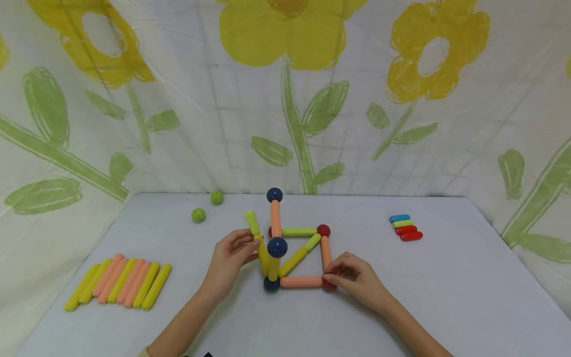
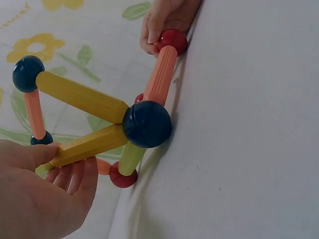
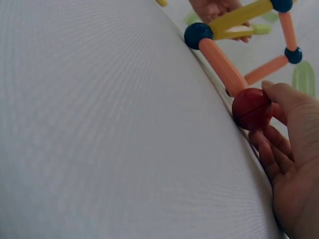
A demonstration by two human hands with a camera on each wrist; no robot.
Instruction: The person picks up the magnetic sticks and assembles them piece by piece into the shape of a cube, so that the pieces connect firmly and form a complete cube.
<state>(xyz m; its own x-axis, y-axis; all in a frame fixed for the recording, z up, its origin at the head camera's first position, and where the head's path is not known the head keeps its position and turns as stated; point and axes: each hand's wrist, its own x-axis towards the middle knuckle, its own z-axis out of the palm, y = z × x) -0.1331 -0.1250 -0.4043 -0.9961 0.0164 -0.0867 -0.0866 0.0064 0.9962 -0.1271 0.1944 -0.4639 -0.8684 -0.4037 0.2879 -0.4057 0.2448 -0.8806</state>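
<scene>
Standing mid-table: 1 ribbed-rod frame (image 1: pixel 294 260) with 6 glossy balls (image 1: pixel 277 247). Left hand (image 1: pixel 232 253) pinches its yellow rod (image 1: pixel 262 254), right hand (image 1: pixel 357 280) its round red ball (image 3: pixel 251 109) at 4 o'clock; 9 long yellow or orange sticks (image 1: pixel 121 280) at 9, 4 short multicoloured sticks (image 1: pixel 407 229) at 3, 2 green balls (image 1: pixel 198 215) at 10.

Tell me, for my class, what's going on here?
Someone is handling a frame of rods and balls. The left hand pinches a yellow rod, tipped with a lime-green one, that slants up from a dark blue ball. The right hand grips the red ball at the near right corner. Loose rods lie to either side; two green balls sit apart.
</scene>
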